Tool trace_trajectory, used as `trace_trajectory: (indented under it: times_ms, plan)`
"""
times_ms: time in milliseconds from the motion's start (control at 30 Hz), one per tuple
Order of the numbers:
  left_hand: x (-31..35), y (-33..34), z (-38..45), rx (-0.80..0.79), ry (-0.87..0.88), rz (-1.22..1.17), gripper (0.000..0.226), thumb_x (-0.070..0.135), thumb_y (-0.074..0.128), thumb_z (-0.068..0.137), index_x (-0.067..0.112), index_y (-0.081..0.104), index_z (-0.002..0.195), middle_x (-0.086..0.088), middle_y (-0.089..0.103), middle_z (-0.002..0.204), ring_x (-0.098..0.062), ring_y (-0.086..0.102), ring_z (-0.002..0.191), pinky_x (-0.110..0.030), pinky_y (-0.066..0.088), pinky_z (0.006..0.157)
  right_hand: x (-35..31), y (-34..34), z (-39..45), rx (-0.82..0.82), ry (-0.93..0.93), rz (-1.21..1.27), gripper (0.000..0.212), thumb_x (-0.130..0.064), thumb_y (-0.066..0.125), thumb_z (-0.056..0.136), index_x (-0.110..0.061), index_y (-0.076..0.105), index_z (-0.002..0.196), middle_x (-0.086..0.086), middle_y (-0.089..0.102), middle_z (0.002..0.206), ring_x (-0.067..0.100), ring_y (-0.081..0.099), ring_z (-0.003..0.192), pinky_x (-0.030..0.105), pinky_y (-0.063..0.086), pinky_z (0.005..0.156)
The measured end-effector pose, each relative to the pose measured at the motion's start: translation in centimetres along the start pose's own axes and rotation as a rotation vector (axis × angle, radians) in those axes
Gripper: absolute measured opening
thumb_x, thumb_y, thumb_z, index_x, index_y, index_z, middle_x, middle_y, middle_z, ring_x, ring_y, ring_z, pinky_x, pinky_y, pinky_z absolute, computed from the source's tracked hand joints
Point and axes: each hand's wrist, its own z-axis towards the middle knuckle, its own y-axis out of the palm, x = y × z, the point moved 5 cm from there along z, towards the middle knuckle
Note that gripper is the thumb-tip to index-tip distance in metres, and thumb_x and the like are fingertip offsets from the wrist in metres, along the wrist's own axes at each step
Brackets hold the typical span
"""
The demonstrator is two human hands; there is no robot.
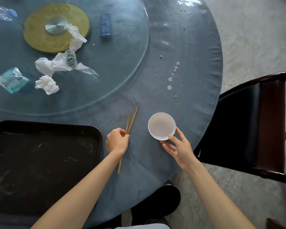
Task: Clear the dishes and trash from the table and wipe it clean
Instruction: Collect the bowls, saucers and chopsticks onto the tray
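Now chopsticks (pixel 128 129) upright, tips far, left hand (pixel 117 140)

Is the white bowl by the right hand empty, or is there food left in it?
Empty, as far as shown: the white bowl stands upright, its inside bare and pale, no food visible. The right hand holds its near rim.

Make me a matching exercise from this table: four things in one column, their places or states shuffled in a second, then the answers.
Things:
1. chopsticks
2. white bowl
3. black tray
4. crumpled napkin

Places or states:
A. on the glass turntable
B. pinched by the left hand
C. lying empty at the table's near left edge
D. held at its rim by the right hand

Pairs: 1-B, 2-D, 3-C, 4-A
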Motion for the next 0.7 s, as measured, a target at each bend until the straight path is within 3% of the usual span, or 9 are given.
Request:
trace_trajectory:
  times_ms: [400,700]
  plan:
    - [3.1,0.1,1.7,0.014,0.179,0.044,0.019,0.026,0.070,0.091,0.022,0.077,0.109,0.001,0.075,0.109,-0.024,0.067,0.106,-0.033,0.048,0.087,0.2,0.1,-0.1,0.014,-0.003,0.001,0.054,-0.010,0.064,0.100,-0.037,0.051,0.145,0.009,0.071,0.126,0.031,0.076,0.102,0.037,0.060,0.088]
    - [3.1,0.7,1.8,-0.018,0.227,0.244,0.019,0.016,0.065,0.086,0.015,0.069,0.105,-0.006,0.069,0.102,-0.030,0.065,0.097,-0.034,0.047,0.072,0.3,0.3,-0.4,0.026,-0.020,0.030,0.055,-0.011,0.066,0.099,-0.033,0.051,0.147,0.013,0.069,0.128,0.032,0.076,0.101,0.036,0.062,0.085]
